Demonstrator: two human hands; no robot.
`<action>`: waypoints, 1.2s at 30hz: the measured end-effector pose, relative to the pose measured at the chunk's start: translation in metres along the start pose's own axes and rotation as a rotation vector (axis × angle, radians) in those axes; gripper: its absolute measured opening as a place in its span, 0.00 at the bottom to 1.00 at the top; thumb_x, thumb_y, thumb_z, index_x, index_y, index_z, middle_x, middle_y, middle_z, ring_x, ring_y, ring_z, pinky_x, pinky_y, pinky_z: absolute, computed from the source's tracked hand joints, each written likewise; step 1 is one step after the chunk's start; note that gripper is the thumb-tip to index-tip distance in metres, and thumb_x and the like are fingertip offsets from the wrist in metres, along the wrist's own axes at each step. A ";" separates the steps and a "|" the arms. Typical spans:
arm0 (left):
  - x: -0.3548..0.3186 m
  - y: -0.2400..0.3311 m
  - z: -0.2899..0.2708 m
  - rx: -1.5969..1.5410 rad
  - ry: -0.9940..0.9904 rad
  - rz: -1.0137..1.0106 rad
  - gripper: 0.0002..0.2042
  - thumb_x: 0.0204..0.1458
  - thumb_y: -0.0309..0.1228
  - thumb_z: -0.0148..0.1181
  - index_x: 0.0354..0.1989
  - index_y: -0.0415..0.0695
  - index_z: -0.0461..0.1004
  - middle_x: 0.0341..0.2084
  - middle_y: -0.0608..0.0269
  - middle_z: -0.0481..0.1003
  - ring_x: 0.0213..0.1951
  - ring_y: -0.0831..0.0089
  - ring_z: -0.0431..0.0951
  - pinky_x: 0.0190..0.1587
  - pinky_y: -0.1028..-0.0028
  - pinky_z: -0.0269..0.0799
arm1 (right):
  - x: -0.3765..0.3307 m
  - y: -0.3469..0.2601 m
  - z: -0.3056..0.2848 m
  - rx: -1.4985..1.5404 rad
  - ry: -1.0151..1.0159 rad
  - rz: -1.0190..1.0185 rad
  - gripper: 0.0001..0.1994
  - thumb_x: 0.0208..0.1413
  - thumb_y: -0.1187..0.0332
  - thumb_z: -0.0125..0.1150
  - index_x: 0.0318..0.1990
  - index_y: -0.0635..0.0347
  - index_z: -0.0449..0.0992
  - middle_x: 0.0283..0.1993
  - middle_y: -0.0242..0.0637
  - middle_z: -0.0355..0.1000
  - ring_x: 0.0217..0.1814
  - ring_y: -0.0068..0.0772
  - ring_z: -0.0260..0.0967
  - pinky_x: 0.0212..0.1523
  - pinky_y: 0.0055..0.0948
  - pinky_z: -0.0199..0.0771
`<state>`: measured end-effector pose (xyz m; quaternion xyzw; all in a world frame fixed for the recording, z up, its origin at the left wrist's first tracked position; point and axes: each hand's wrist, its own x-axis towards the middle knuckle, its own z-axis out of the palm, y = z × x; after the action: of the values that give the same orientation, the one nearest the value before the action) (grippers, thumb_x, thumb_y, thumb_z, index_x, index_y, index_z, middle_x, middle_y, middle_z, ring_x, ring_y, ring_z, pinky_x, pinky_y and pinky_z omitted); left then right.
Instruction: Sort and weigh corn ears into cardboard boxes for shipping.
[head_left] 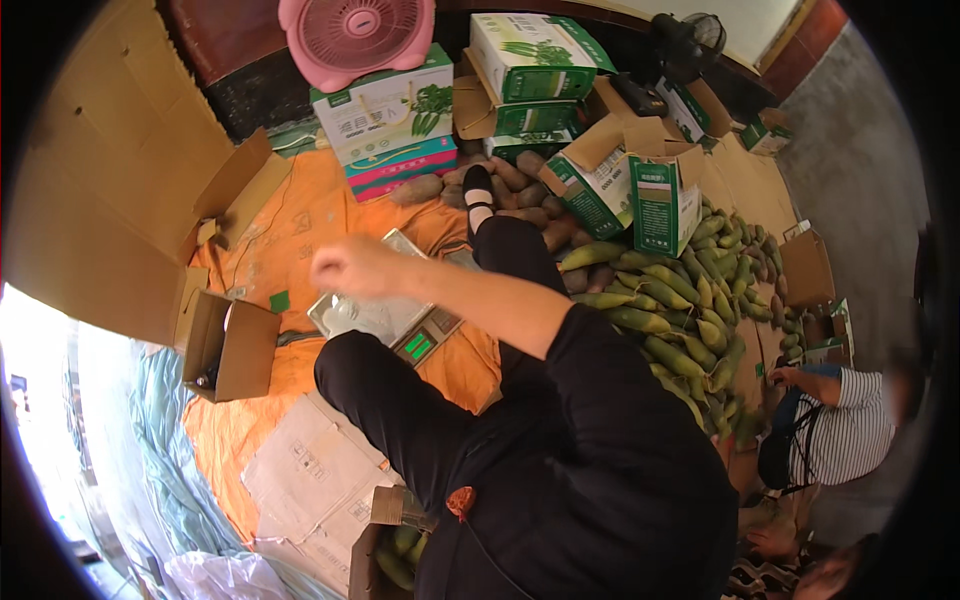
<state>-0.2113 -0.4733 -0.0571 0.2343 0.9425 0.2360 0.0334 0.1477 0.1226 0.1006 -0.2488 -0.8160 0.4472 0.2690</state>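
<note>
My right hand (352, 269) reaches leftward over the metal tray (405, 322) of a digital scale with a lit green display (418, 346). Its fingers are curled in and slightly blurred; I cannot make out anything in them. A pale, whitish shape (341, 316) lies on the tray below the hand, too unclear to name. My left hand is out of sight. By my bent leg stands an open carton (366, 560) with green radishes (400, 556) inside.
Many green radishes (690, 320) lie heaped on the right, with brownish-red roots (515, 178) behind. Green-and-white cartons (545, 60) and a pink fan (358, 35) line the back. An open cardboard box (250, 345) stands left on the orange sheet (300, 215). Another person (840, 425) sits at the right.
</note>
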 end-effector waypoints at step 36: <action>-0.021 0.572 0.130 -0.324 -0.288 0.755 0.10 0.44 0.18 0.55 0.36 0.39 0.75 0.35 0.55 0.74 0.42 0.59 0.74 0.48 0.66 0.67 | -0.298 0.215 -0.401 -1.519 0.196 1.135 0.08 0.48 0.70 0.58 0.37 0.49 0.75 0.42 0.27 0.71 0.52 0.32 0.66 0.44 0.44 0.65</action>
<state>0.0733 0.0186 0.0903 0.5848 0.7272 0.3415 0.1122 0.6667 0.2707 0.0330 -0.7525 -0.6195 -0.1614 -0.1546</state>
